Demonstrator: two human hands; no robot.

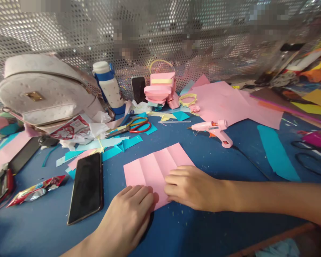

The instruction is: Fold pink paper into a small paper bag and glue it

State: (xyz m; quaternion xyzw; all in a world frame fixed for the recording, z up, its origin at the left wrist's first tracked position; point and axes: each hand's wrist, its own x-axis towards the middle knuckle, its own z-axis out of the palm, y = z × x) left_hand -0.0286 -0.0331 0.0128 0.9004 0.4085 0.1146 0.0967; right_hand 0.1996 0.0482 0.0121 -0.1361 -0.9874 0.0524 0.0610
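Note:
A pink sheet of paper [153, 166] with several parallel creases lies on the blue table in front of me. My left hand [136, 208] is closed at its near left edge, fingers curled down and thumb by the near edge. On the right part of the sheet rests my right hand [188, 186], fingers bent and pressed together over the paper. The fingertips of both hands are partly hidden. Beyond the sheet, a pink glue gun [211, 129] lies on its side with its cord running right.
A black phone [86, 187] lies left of my hands. Scissors [135, 125] rest among blue paper scraps. Behind stand a white backpack [48, 91], a bottle [109, 87] and a small pink paper bag [160, 87]. Large pink sheets [230, 101] and a blue strip [276, 151] lie right.

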